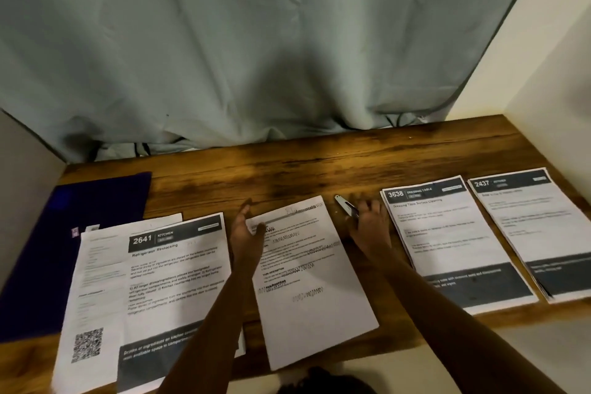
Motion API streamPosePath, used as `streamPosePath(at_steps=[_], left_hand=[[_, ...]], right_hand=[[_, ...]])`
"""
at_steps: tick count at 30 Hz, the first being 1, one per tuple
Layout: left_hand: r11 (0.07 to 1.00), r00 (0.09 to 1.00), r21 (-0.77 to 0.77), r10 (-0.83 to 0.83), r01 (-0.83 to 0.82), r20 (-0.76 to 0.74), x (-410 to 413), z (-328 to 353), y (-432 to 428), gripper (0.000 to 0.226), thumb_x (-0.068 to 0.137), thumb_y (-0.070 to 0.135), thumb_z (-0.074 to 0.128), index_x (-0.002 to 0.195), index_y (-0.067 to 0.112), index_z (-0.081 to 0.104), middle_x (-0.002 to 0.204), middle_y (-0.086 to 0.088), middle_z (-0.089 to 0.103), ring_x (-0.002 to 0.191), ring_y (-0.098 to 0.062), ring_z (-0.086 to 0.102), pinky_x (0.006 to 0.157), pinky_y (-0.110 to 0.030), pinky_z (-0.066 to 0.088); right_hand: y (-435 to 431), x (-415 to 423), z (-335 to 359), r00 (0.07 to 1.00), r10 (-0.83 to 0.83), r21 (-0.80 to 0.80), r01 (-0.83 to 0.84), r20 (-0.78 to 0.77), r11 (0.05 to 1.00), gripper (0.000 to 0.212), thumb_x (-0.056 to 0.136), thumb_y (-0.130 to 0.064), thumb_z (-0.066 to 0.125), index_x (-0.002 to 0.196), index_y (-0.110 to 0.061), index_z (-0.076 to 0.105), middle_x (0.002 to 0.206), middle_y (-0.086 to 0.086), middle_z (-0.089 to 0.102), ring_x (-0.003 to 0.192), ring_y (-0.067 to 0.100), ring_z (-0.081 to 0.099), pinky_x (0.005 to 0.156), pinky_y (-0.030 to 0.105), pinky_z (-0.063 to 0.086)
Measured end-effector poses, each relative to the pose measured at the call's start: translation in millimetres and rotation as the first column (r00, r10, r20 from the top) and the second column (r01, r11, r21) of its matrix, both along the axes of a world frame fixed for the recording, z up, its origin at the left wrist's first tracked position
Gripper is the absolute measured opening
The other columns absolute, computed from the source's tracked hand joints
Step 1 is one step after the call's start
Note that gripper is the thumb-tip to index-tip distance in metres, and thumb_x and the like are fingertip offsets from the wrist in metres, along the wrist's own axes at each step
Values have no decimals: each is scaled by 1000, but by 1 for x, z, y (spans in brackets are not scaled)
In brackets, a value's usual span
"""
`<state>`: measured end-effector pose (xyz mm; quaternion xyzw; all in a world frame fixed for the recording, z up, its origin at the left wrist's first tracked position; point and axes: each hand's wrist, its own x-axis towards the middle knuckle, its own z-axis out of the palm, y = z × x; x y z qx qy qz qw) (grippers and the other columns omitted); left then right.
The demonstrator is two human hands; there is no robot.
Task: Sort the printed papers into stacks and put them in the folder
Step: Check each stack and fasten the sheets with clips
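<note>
Wooden table: purple folder at left, paper stacks outside it.

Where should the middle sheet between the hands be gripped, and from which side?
Pinch the middle sheet at its right long edge, coming from the right: it lies flat on the table, with bare wood beside that edge, while the 2641 stack crowds its left.

Dim, warm indoor light falls on the table, brightest on the wall at right. A soft, broad shadow darkens the curtain at its lower centre and the wood below it. The white papers stand out pale, their print smeared and doubled by blur; the right hand is blurred too. Wide-angle distortion bows the frame's edges.
</note>
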<state>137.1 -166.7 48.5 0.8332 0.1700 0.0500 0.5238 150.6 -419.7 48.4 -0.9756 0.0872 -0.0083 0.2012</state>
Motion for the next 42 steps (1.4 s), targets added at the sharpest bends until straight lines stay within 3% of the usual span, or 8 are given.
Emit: streamPosePath(at_steps=[3,8,17,23,26,30,36,42], left_hand=[[1000,999,-11,-24,23,-48,0,2,-11,55,90,14,63,142,20,43,143,-5,46,127,-27,48,96,-40,50],[994,992,-11,-113,113,-61,-4,9,-38,51,91,18,64,138,20,44,138,-9,51,124,-30,52,98,-49,48],[942,949,-147,-311,301,-53,-24,27,-104,44,92,13,61,133,20,48,141,-2,49,129,-20,48,100,-36,47],[898,898,-194,-422,396,-120,-33,27,-166,40,90,16,64,129,16,53,125,-2,60,116,-15,56,77,-10,42],[873,863,-304,-454,381,-222,-34,26,-205,48,89,15,66,134,16,48,129,-2,57,120,-16,54,86,-15,43],[879,818,-296,-462,373,-343,-33,22,-247,56,91,29,64,140,16,39,136,0,50,128,-23,47,102,-37,40],[819,836,-531,-438,218,-331,-33,11,-285,39,92,7,59,128,10,44,126,-7,59,112,-28,61,82,-34,55],[863,858,-503,-298,55,-419,-21,1,-291,38,90,7,62,122,10,43,120,-11,61,104,-31,65,88,-49,54]], right_hand=[[-6,-14,2,999,-46,58,45,18,997,53,93,-32,55,139,-9,42,138,21,39,130,35,33,108,44,32],[-21,-39,1,987,-118,101,107,108,989,39,90,-23,60,122,-2,56,117,22,52,109,33,46,89,36,42],[-93,-62,5,941,-329,70,324,80,944,45,91,-22,58,128,2,49,130,25,46,119,39,43,97,46,38],[-167,-63,8,898,-440,84,438,3,895,49,95,-25,51,137,-4,37,144,21,35,132,38,33,107,48,34],[-199,-62,8,892,-448,61,451,-61,890,55,96,-26,49,142,-3,30,148,22,29,137,39,28,112,48,27],[-225,-60,3,889,-432,29,440,-151,897,56,95,-29,51,140,0,31,139,23,41,126,40,42,107,48,38],[-235,-52,4,872,-435,97,464,-225,881,51,92,-29,58,134,-5,40,132,17,48,121,33,49,103,43,43],[-241,-44,8,849,-448,246,515,-280,821,42,94,-19,56,130,-2,45,128,15,53,118,30,53,97,35,43]])
